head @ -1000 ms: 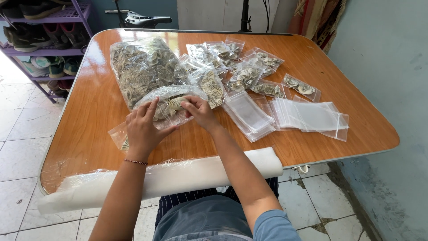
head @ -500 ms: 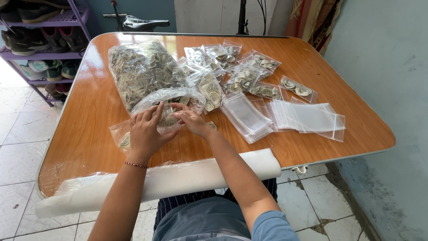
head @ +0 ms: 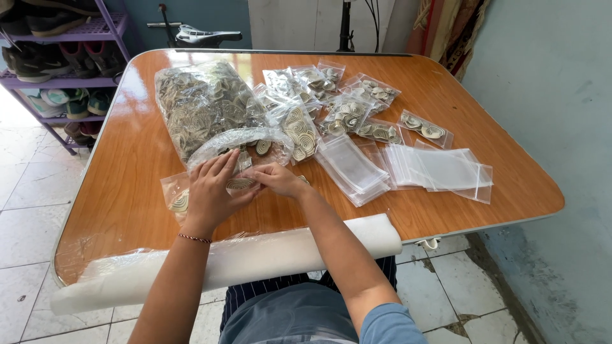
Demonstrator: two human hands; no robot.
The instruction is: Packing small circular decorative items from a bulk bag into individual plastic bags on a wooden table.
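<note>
2 hands: left hand, right hand. 1 large bag of spiral pieces. 1 table. 2 stacks of empty clear bags. About 7 small filled bags, exact count unclear. 1 white roll.

Purple shoe rack off to the far corner, loaded with sneakers. Bike saddle poking up behind the table. Tiled floor below, blue wall alongside.

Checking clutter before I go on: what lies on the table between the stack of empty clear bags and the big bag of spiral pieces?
In the head view, between the stack of empty clear bags and the big bag of spiral pieces lies a small filled bag of the same spirals.
</note>
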